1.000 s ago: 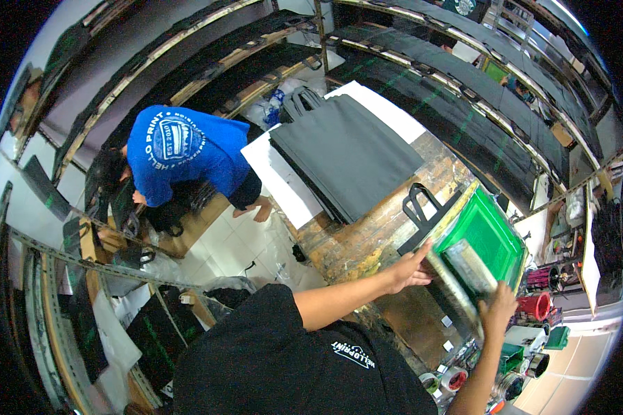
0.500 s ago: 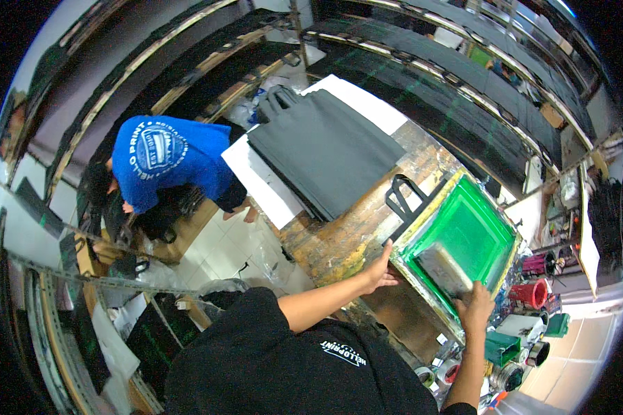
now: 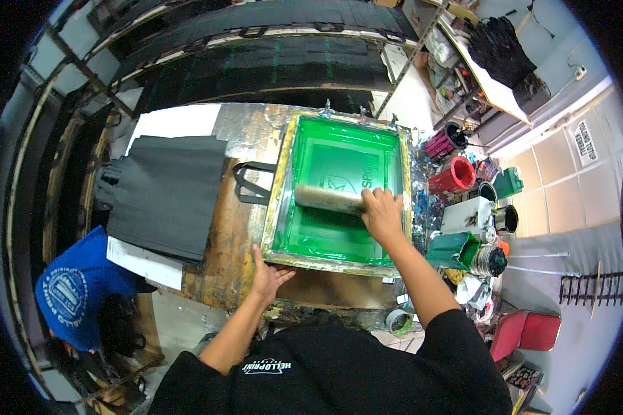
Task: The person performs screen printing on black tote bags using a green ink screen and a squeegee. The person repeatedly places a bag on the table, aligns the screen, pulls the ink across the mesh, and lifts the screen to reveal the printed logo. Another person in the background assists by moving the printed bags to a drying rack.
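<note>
Black shirt: worn by the person at the near edge, its short sleeves leaving both forearms bare.
Left hand: the left hand is open, thumb and fingers spread, at the near left corner of the frame; whether it presses there cannot be told.
Right hand: the right hand is closed around the right end of the scraper, knuckles up.
Scraper: the long, pale scraper lies crosswise, left to right, over the middle of the green mesh; its lower edge is hidden.
Frame: the yellow-smeared frame lies on the table, a little right of centre, around a green mesh with wet-looking ink and a darker design partly behind the scraper.
Handle: a black handle sticks out from the frame's left side.
Table: the worn wooden table is streaked with paint.
Bags: a stack of dark grey bags lies left of the frame, apart from it, handles to the left, on white sheets.
Tubs: right of the frame sit a green tub, a white box and, farther, a red tub.
Co-worker: at the left, a co-worker in blue bends down beyond the table.
Chair: a red chair stands at the near right.
Shelves: long shelves of dark cloth-like pieces line the far side.
</note>
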`<state>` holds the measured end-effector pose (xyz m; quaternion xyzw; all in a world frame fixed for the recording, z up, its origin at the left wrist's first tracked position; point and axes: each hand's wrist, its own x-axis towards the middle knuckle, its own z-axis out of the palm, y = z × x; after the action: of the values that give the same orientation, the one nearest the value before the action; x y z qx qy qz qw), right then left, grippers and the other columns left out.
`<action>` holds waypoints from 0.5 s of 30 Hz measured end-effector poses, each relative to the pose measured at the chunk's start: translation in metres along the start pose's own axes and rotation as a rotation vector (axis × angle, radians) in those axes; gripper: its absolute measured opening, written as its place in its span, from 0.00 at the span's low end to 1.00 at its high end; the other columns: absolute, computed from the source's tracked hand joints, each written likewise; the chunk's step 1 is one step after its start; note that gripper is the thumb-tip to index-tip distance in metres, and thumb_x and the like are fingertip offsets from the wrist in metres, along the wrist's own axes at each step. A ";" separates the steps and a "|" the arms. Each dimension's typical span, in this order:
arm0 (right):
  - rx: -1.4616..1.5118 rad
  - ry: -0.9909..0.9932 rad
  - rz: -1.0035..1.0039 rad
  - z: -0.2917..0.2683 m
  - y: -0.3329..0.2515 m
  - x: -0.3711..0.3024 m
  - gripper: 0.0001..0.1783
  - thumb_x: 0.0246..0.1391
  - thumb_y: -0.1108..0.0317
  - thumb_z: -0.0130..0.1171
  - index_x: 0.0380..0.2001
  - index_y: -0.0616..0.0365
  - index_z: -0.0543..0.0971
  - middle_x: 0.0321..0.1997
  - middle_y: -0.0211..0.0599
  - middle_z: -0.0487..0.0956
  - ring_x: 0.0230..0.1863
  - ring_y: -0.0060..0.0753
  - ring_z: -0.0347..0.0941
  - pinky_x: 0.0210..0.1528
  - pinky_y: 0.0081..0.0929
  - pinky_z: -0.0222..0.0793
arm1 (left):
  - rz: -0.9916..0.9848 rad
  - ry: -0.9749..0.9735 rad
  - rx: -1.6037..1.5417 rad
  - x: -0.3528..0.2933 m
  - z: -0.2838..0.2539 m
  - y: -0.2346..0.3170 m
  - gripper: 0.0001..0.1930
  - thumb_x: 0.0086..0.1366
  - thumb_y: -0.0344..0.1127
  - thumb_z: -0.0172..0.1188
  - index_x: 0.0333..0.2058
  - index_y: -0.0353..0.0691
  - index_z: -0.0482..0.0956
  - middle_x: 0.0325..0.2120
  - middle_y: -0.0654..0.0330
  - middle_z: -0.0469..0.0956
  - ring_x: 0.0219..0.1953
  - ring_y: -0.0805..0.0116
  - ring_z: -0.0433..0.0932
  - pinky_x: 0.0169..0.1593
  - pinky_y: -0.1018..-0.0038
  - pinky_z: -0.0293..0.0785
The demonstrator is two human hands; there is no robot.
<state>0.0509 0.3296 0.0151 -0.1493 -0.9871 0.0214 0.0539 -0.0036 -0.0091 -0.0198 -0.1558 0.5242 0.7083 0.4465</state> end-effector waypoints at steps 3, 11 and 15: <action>-0.007 0.064 -0.035 0.019 0.026 0.049 0.33 0.44 0.63 0.79 0.54 0.44 0.75 0.49 0.34 0.78 0.55 0.44 0.74 0.53 0.55 0.63 | -0.056 0.137 0.001 0.002 0.005 -0.001 0.63 0.64 0.89 0.32 0.79 0.38 0.41 0.75 0.33 0.52 0.72 0.34 0.62 0.70 0.49 0.70; -0.053 0.046 -0.026 0.059 0.080 0.189 0.37 0.45 0.58 0.80 0.57 0.44 0.72 0.51 0.36 0.79 0.56 0.47 0.75 0.51 0.59 0.63 | -0.116 0.174 -0.026 0.012 -0.009 -0.013 0.66 0.61 0.90 0.34 0.80 0.39 0.33 0.78 0.35 0.43 0.76 0.34 0.55 0.71 0.45 0.65; -0.013 -0.034 -0.061 0.063 0.102 0.222 0.38 0.46 0.55 0.80 0.59 0.44 0.71 0.52 0.36 0.80 0.58 0.48 0.75 0.52 0.61 0.65 | -0.133 0.057 0.003 0.028 -0.020 -0.016 0.71 0.61 0.91 0.33 0.75 0.31 0.17 0.76 0.24 0.27 0.77 0.26 0.47 0.70 0.46 0.69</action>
<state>-0.1373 0.4915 -0.0311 -0.1192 -0.9921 0.0160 0.0369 -0.0117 -0.0128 -0.0572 -0.2097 0.5264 0.6714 0.4776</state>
